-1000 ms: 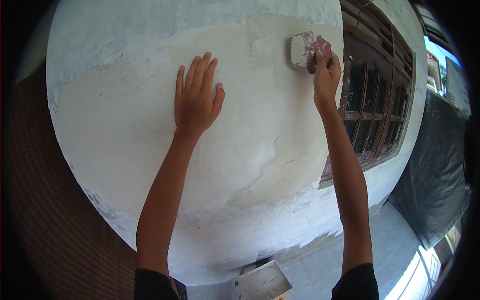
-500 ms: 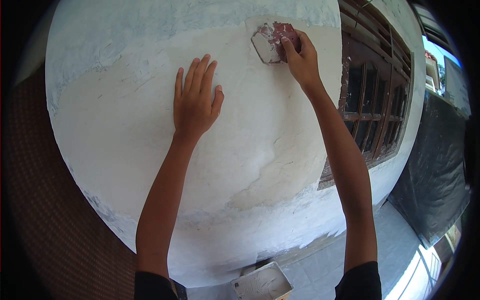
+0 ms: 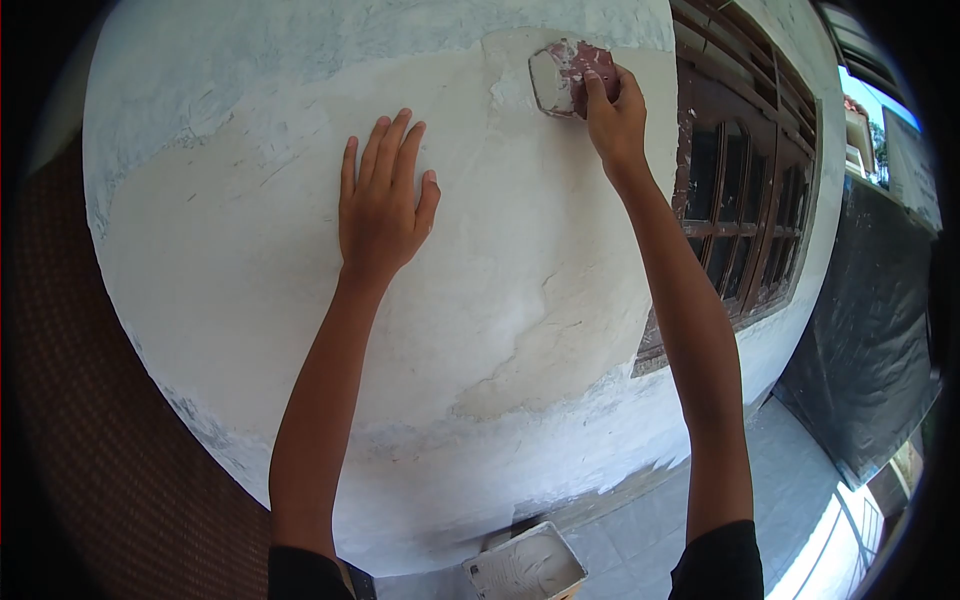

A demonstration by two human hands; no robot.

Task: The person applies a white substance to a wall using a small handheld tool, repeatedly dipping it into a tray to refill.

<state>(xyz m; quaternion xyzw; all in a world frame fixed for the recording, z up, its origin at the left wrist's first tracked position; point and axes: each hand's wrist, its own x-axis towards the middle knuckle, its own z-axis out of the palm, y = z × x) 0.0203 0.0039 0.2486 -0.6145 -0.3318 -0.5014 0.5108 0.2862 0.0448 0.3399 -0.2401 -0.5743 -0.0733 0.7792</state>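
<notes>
My left hand [image 3: 380, 205] lies flat on the white wall [image 3: 470, 290], its fingers stretched upward and the thumb out to the side. Higher up and to the right, my right hand [image 3: 617, 115] grips a reddish-brown putty scraper [image 3: 590, 68] by its right side. Pale putty coats the scraper's left part, and smears of it mark the rest. The scraper is up against the wall, within a beige coated patch just left of the window frame. Rough bluish-white paint shows above that patch.
A brown wooden window [image 3: 735, 190] with glass panes is set in the wall at the right. Below, a container of white putty [image 3: 530, 565] stands near the grey floor [image 3: 640, 540]. A black sheet [image 3: 850, 330] hangs at the far right; a brown woven surface [image 3: 110, 400] lies left.
My right hand has moved the scraper a short way to the right along the wall, closer to the window. The left hand stays flat on the wall, and the view has shifted slightly.
</notes>
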